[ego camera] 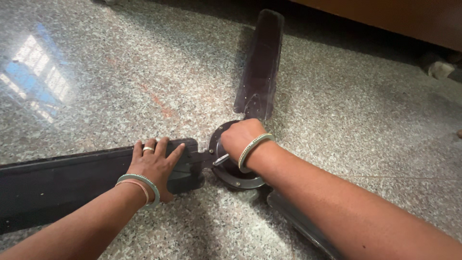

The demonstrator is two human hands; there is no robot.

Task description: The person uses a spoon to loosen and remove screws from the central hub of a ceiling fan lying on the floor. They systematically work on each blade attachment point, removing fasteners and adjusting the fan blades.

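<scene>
A dark ceiling fan lies flat on a speckled stone floor. Its round motor hub sits in the middle, with three blades spreading out. My left hand presses flat on the inner end of the left blade, fingers spread, a ring on one finger and bangles at the wrist. My right hand is closed over the top of the hub, hiding what it grips. A small silvery piece shows just left of that wrist. The far blade points away from me. My right forearm covers most of the near blade.
The polished granite floor reflects a bright window at the upper left. A wooden furniture edge runs along the top right, with a pale object lying beneath it.
</scene>
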